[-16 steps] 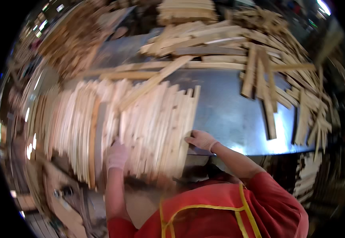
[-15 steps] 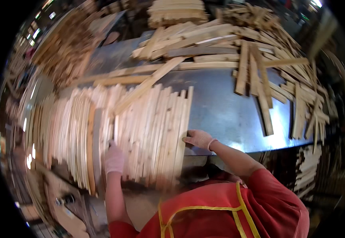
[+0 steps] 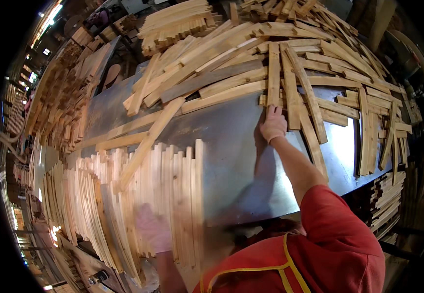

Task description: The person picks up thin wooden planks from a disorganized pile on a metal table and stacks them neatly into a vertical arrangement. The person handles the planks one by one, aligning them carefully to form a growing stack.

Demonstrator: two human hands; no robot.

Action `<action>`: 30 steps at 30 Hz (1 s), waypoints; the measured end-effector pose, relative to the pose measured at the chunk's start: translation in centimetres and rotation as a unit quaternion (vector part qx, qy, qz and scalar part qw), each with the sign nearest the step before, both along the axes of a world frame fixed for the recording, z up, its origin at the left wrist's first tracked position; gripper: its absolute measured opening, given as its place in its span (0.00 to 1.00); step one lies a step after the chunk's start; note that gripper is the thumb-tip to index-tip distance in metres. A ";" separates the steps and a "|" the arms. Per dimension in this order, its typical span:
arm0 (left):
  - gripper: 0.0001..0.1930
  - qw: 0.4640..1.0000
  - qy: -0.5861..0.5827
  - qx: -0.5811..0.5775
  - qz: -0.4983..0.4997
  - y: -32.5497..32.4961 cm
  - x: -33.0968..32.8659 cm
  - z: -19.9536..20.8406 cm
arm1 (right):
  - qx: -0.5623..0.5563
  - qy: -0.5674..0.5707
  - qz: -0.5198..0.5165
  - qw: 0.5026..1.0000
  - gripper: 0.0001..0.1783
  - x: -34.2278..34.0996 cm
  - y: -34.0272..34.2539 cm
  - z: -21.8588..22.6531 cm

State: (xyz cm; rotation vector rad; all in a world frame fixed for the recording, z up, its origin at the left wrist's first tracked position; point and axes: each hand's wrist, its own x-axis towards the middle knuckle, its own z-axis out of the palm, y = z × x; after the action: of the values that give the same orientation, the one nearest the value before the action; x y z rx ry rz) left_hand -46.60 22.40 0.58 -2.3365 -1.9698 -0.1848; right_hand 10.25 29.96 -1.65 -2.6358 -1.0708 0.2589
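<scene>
My right hand (image 3: pixel 274 124), in a pale glove, reaches across the metal table. Its fingers close on the near end of a wooden slat (image 3: pixel 273 73), which lies on top of the loose pile. Two more slats (image 3: pixel 305 90) lean close beside it. Smeared by motion, my left hand (image 3: pixel 154 228) is over the row of light slats (image 3: pixel 178 195) packed side by side on the left; how its fingers are set does not show. One slat (image 3: pixel 151 141) lies slantwise across the top of that row.
The grey metal tabletop (image 3: pixel 226 146) stretches between the row and the loose pile (image 3: pixel 319 53). At the back stands a stack of slats (image 3: pixel 175 24). Many short wood pieces (image 3: pixel 60 93) are heaped at far left. More slats (image 3: pixel 387 205) are stacked under the table's right side.
My right hand has left the right edge of the row and moved far and right to the slat on the pile. The view has shifted, and my left hand has stayed over the row.
</scene>
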 end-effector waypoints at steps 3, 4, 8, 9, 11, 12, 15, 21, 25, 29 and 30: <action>0.47 0.988 0.101 -0.012 -0.118 -2.4 11.8 0.8 | 0.148 0.062 0.052 0.986 0.43 -4.3 -5.5 -1.7; 0.49 0.984 0.066 -0.012 -0.162 -3.4 15.5 1.2 | 0.141 0.107 0.117 0.977 0.38 -6.7 -9.1 -0.8; 0.54 0.965 -0.033 -0.223 -0.134 -4.5 25.5 -0.4 | 0.207 0.133 0.296 0.923 0.28 -2.5 -11.6 2.6; 0.55 0.958 -0.016 -0.261 -0.116 -4.5 27.1 0.0 | 0.207 0.098 0.207 0.951 0.27 1.6 -9.8 3.1; 0.56 0.940 0.020 -0.328 -0.094 -3.7 30.2 1.7 | 0.164 -0.091 0.003 0.982 0.30 11.8 -6.8 2.3; 0.55 0.947 0.030 -0.300 -0.107 -3.7 30.3 1.0 | 0.140 -0.178 -0.075 0.971 0.30 15.7 -6.7 1.2; 0.54 0.965 -0.023 -0.250 -0.069 -4.2 27.4 -2.8 | -0.023 -0.006 -0.128 0.991 0.32 21.2 -5.4 0.3; 0.48 0.974 -0.024 -0.194 -0.115 -4.2 26.6 -3.0 | 0.031 0.044 -0.076 0.996 0.40 16.6 0.9 3.8; 0.47 0.973 -0.010 -0.201 -0.112 -4.2 26.2 -2.6 | 0.007 -0.005 -0.025 1.000 0.51 14.3 1.0 2.6; 0.49 0.959 -0.044 -0.272 -0.070 -3.7 26.1 -2.2 | 0.028 0.019 -0.004 0.999 0.56 14.0 -6.8 2.0; 0.50 0.949 -0.047 -0.309 -0.040 -3.8 25.4 -2.1 | -0.019 0.029 0.011 0.999 0.58 12.9 -10.0 1.6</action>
State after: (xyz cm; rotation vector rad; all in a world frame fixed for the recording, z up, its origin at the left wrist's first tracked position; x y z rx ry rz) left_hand -21.17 18.57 -1.50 -2.8135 -2.2237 0.3860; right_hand 23.17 19.99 -0.09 -2.6340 -1.0863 0.3596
